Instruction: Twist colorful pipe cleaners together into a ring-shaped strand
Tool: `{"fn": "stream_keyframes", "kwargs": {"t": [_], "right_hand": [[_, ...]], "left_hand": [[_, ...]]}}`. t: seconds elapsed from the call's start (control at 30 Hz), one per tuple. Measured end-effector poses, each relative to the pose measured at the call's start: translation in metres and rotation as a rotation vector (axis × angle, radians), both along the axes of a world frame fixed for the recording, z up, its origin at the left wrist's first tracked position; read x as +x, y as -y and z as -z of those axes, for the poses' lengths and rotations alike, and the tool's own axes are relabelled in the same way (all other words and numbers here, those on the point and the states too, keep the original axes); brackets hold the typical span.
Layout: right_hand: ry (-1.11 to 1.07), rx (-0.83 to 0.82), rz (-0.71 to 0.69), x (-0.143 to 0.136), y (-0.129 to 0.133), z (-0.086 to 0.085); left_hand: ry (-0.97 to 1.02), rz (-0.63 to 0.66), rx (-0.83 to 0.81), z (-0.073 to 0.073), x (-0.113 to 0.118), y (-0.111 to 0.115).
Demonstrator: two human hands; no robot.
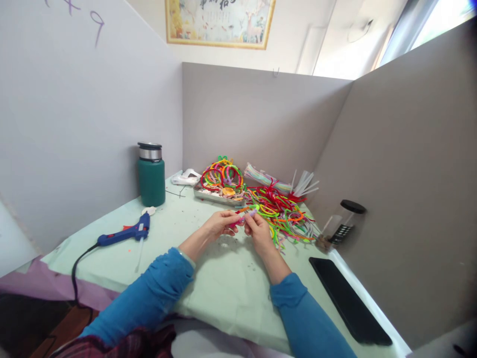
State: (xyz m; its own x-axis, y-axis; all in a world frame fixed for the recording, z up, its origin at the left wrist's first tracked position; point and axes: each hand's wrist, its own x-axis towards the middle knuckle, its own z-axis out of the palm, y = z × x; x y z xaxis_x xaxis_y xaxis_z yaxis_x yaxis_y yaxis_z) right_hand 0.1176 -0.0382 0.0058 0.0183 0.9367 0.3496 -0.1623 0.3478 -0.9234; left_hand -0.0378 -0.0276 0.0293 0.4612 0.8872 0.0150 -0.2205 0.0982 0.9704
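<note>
My left hand (220, 223) and my right hand (258, 230) meet over the middle of the table, fingertips almost touching. Between them is a piece of pipe cleaner (238, 222) in pink and lilac, pinched by both hands; fingers cover part of it. Just beyond my fingers, orange and lime-green strands show, and I cannot tell whether they join the held piece. A tangled heap of colourful pipe cleaners (286, 214) lies right behind my right hand. Farther back, a metal tray (219, 200) bears small pieces and several pipe-cleaner rings (222, 175).
On the left lies a blue glue gun (128, 233) with its cord over the table edge, near a green bottle (151, 176). At right are a clear jar with a black lid (341, 226) and a long black slab (348, 298). Grey partitions (261, 109) enclose the table.
</note>
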Motion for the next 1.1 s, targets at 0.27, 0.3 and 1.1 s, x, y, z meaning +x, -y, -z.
{"fn": "stream_keyframes", "kwargs": {"t": [0.27,0.3,1.1], "right_hand": [[0.010,0.000,0.020,0.000,-0.001,0.002],[0.005,0.000,0.020,0.000,-0.001,0.002],[0.064,-0.004,0.039,-0.005,0.000,0.004]], "left_hand": [[-0.129,-0.076,0.181,0.002,0.007,0.000],[-0.147,-0.082,0.218,0.003,0.009,-0.001],[-0.667,-0.415,0.811,0.016,0.015,0.002]]}}
